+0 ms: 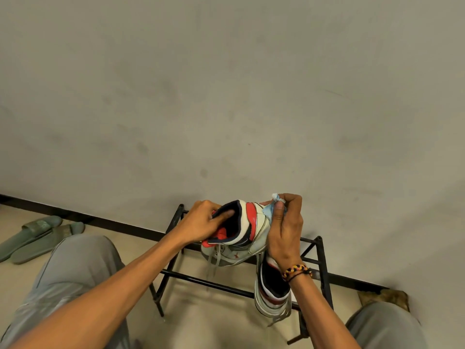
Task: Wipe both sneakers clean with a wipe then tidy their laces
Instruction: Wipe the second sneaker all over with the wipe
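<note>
1. White leather with red and black panels: the raised sneaker (241, 230) hangs in my view above a black metal shoe rack (314, 260), against a plain grey wall (226, 84). The only mark I can read on it is a small red cross-like sign on its side; no brand name is legible.
2. My left hand (201, 222) grips the black collar at the shoe's opening, fingers curled over the rim.
3. My right hand (284, 230) pinches a pale blue wipe (270, 210) against the sneaker's upper right side, thumb laid over the cloth.
4. The shoe lies between both hands, its opening turned toward me, its grey laces (214, 263) dangling down.
5. The second sneaker (273, 290) rests on the rack just beneath my right wrist, its long axis running toward me.
6. Green slides (37, 235) lie on the floor, far left.
</note>
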